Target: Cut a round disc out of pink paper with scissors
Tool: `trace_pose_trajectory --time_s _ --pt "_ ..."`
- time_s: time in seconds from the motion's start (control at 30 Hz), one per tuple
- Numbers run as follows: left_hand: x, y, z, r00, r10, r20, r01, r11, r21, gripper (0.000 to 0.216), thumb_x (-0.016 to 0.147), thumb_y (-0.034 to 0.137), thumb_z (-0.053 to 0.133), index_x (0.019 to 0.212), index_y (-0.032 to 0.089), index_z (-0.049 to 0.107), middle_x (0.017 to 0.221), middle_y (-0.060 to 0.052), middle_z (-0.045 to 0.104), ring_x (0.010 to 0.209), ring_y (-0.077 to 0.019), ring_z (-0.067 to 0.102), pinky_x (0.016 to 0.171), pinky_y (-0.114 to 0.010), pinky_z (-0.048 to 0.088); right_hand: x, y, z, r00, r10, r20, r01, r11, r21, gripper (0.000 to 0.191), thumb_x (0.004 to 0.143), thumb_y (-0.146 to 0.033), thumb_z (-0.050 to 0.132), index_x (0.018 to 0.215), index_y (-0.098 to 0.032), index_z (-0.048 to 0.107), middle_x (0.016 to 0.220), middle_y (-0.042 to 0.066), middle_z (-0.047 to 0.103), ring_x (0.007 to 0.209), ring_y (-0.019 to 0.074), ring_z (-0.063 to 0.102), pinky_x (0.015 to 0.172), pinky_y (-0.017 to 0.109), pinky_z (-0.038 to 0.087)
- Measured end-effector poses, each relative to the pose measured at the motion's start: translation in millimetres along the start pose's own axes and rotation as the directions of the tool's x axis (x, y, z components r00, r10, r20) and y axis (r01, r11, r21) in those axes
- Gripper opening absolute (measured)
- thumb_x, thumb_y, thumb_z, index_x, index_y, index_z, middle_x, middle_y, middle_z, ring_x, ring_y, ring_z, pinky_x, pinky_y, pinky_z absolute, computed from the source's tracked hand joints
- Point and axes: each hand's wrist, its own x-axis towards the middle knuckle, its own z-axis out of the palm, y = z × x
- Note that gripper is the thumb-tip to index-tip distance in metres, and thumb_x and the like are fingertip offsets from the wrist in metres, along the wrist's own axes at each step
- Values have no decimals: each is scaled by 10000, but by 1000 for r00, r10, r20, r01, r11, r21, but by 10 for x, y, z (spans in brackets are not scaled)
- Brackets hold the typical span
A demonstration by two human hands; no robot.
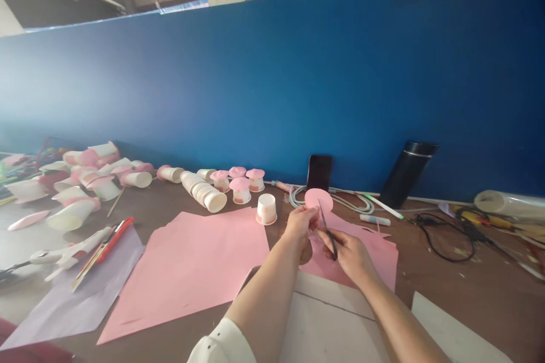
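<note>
Between the fingers of my left hand [303, 224] is the lower edge of a round pink paper disc [315, 198], held up above the table. My right hand [347, 252] is closed around the dark handles of a pair of scissors [331, 241]. The scissor blades point up at the disc and overlap its lower middle. Beneath my hands lies pink paper [374, 249] with cut edges. Left of my hands, an upside-down white paper cup [267, 210] stands on the table.
Pink-topped cups [241, 190] stand behind a large pink sheet [200, 266]. A stack of cups [202, 190] lies beside them. A red box cutter [106, 247] and a glue gun [70, 252] are left. A phone [319, 172] and a black flask [409, 173] lean against the blue partition [272, 79].
</note>
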Motion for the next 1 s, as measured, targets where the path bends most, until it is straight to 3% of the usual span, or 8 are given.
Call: trace_pose_trajectory --time_s 0.4,0.6,0.73,0.9,1.0 --pt "-60 56 48 999 -28 -25 27 999 -28 211 727 93 826 730 143 621 641 6 609 550 -63 558 555 -170 444 18 6 6 1000 3 -2 -3 1000 -29 392 825 -575 688 832 -194 778 581 -18 600 609 175 530 622 279 396" --pt "-42 70 40 998 -17 -53 16 1000 -18 282 672 141 886 715 151 607 629 16 596 559 -70 562 574 -183 443 -18 -26 9 999 31 30 -32 998 46 405 785 -555 718 916 -176 775 600 -17 618 607 187 555 618 296 432" --pt "-10 80 3 996 37 -79 -41 998 -51 329 646 192 908 692 153 585 659 10 616 563 -63 546 567 -183 418 -20 -13 6 1000 31 -3 -31 999 11 418 755 -516 736 1009 -185 714 590 -20 652 617 210 595 640 317 448" --pt "36 97 -39 993 99 -63 -108 983 -149 353 662 215 910 715 158 566 630 31 583 568 -52 534 571 -169 401 -22 -7 -30 987 44 -154 -63 991 -119 335 725 -528 745 811 -271 548 581 -23 675 612 216 607 622 314 425" --pt "52 107 -53 994 108 -24 -110 978 -177 374 658 255 925 748 164 574 618 46 555 560 -49 513 570 -167 393 -15 3 -62 972 24 -235 -86 962 -260 401 725 -561 728 662 -282 447 548 -32 631 571 195 554 596 305 386"
